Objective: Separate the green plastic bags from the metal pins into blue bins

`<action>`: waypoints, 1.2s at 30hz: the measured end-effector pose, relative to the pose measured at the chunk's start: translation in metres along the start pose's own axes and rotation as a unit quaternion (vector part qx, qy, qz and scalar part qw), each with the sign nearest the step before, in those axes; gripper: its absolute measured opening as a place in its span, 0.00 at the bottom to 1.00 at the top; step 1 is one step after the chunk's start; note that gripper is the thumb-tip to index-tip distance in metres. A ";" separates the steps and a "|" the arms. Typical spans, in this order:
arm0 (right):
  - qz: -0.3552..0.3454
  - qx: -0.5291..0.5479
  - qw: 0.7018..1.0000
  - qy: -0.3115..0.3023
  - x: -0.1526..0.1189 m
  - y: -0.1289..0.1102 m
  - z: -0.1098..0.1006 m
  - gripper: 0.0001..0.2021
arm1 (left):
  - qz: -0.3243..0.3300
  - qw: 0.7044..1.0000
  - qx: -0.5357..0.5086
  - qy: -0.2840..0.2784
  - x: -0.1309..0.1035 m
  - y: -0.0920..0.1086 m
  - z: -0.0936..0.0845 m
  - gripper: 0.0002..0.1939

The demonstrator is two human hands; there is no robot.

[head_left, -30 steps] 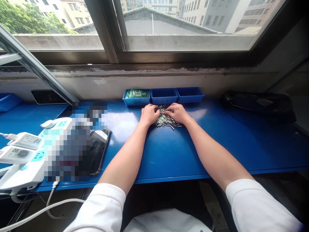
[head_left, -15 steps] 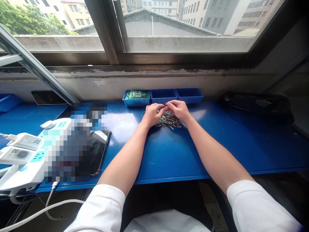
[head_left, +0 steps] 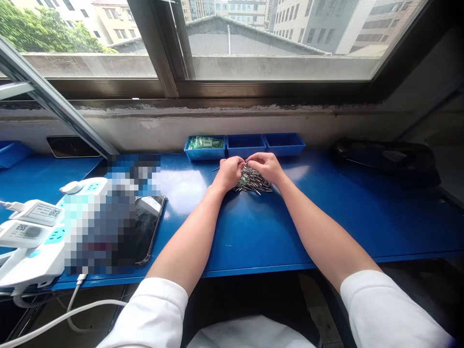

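A heap of short, thin metal rods (head_left: 256, 181), dark and silvery, lies on the blue tabletop under both my hands. My left hand (head_left: 229, 173) is at the heap's left side, its fingers curled together; what is in them is too small to make out. Over the right side, my right hand (head_left: 267, 167) has thumb and forefinger brought together close to the left fingertips. Whatever lies in that pinch is hidden. One thin dark rod (head_left: 216, 169) pokes out just left of my left hand. Small green bits (head_left: 243, 181) show among the rods.
Three blue bins stand behind my hands; the left bin (head_left: 205, 154) holds green packets. To the left are a phone (head_left: 149, 227), a power strip (head_left: 54, 251) with plugs and white cables, and a metal post (head_left: 68, 106). A dark case (head_left: 387, 157) lies at right.
My left hand has turned slightly, its fingers curling further in. The right fingertips have shifted a little left and down. The dark piece seen earlier between the fingertips is no longer distinguishable.
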State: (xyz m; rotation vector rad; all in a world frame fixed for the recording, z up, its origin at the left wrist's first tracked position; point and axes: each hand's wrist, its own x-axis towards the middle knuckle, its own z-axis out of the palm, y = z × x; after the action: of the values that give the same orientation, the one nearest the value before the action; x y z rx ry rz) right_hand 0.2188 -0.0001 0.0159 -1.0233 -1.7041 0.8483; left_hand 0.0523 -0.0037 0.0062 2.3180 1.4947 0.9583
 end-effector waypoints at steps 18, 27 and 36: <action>0.029 -0.399 0.907 0.130 0.014 0.032 -0.016 0.33 | -0.110 0.993 0.032 0.038 0.003 -0.012 0.010 0.16; 0.025 -0.390 0.917 0.085 0.013 0.036 -0.013 0.36 | -0.114 0.993 0.036 0.019 0.003 -0.009 0.008 0.15; -0.052 -0.362 0.931 -0.009 0.000 0.023 -0.009 0.16 | -0.103 0.994 0.042 0.010 0.003 -0.013 0.009 0.13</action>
State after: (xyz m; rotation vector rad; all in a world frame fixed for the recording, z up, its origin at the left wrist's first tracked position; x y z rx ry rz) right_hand 0.2330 0.0105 -0.0012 -1.3814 -2.1224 0.1328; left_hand 0.0495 0.0064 -0.0056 2.1597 1.7722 0.8814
